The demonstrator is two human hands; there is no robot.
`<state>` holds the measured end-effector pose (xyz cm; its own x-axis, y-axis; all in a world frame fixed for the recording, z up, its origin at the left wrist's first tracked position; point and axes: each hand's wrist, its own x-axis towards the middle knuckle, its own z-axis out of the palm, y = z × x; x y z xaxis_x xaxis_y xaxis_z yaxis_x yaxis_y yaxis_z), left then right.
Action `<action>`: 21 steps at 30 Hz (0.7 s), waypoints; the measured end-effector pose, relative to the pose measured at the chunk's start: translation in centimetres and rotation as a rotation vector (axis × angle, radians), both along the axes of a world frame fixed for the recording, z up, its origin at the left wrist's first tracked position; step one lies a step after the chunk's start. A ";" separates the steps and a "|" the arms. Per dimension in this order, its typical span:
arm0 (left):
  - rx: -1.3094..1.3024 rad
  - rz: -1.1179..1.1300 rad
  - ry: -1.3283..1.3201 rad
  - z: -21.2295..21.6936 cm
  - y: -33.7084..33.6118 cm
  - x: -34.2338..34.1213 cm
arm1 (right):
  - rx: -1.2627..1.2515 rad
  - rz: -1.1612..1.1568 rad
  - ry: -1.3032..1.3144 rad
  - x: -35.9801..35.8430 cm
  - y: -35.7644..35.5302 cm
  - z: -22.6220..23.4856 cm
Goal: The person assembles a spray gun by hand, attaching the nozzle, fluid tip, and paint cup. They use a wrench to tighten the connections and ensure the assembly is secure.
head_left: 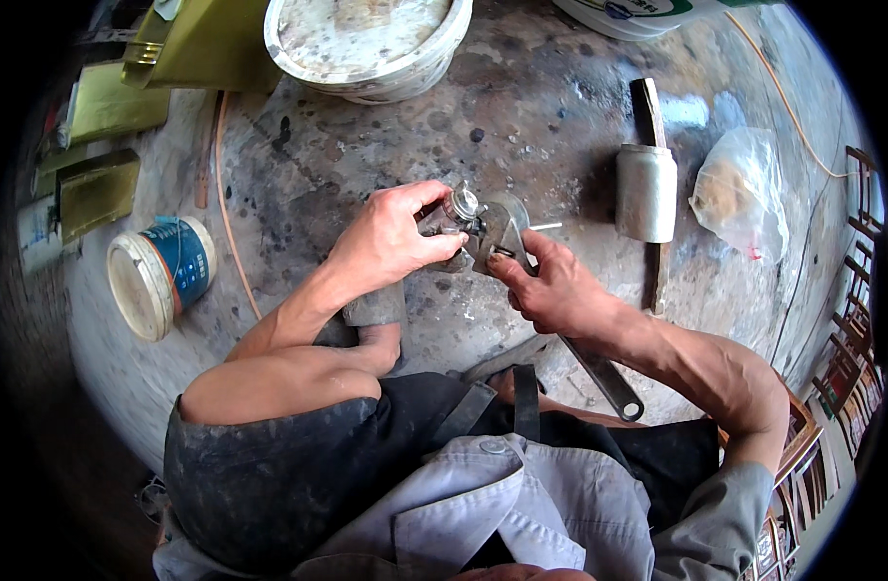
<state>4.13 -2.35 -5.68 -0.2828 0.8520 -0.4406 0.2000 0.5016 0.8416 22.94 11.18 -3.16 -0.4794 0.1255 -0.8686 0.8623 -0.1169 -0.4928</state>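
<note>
My left hand is closed around a metal fitting with a round, shiny end, which looks like part of a paint spray gun. Its lower part is hidden by my fingers. In my right hand is an adjustable wrench; its holed handle slants down toward my lap. The wrench head meets the fitting between my two hands, but I cannot tell whether the jaws grip it. A thin pale rod shows just right of the wrench head.
On the stained floor to the right, a silvery metal canister lies across a wooden strip, beside a clear plastic bag. A lidded white bucket stands ahead. At left are a tipped blue-and-white pail, an orange hose and gold-coloured panels.
</note>
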 end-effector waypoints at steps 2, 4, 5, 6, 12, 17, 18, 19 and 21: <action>-0.024 0.019 -0.009 0.0 0.1 0.2 | -0.004 -0.019 -0.020 -0.3 0.0 0.6; -0.021 0.025 -0.005 -0.6 -0.1 0.1 | -0.010 -0.043 -0.003 -0.3 0.0 0.7; -0.019 0.029 -0.003 -0.8 -0.2 0.1 | -0.015 -0.059 0.024 -0.1 -0.2 0.5; -0.007 0.033 0.006 -0.9 -0.2 0.1 | -0.021 -0.072 0.051 -0.1 -0.3 0.3; -0.008 0.030 0.032 -0.7 -0.2 0.1 | -0.257 -0.257 -0.017 -0.3 -0.3 0.6; -0.005 0.033 0.017 -0.5 -0.1 0.1 | -0.113 -0.139 0.001 -0.1 -0.2 -0.1; -0.003 0.033 0.013 -0.5 -0.1 0.1 | -0.087 -0.133 0.008 0.1 -0.2 -0.4; 0.000 0.033 0.009 -0.6 -0.2 0.2 | -0.079 -0.125 0.012 0.1 -0.2 -0.4; -0.009 0.029 0.008 -0.6 -0.2 0.2 | -0.063 -0.109 0.023 -0.1 -0.2 -0.3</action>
